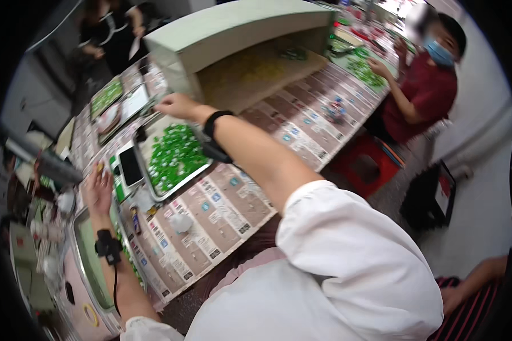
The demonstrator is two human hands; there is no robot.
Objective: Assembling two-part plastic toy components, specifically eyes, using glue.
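Note:
My right hand (177, 107) reaches across to the far side of a metal tray (183, 189) heaped with small green-and-white pieces (176, 152). Its fingers are bent together, and what they hold, if anything, cannot be made out. On the left, my left hand (99, 192) is raised beside a dark-screened phone (131, 166), its fingers stretched upward. A small yellowish spot shows at those fingertips, too blurred to name. Below that wrist lies a second metal tray (86, 241) with a pale green bottom, partly covered by my left forearm.
A large pale hood (239, 31) stands over the far table. More trays, one holding green pieces (107, 95), lie at far left. A masked person in a dark red shirt (432, 85) sits at right near a red stool (367, 167). Another person (111, 34) stands at far left.

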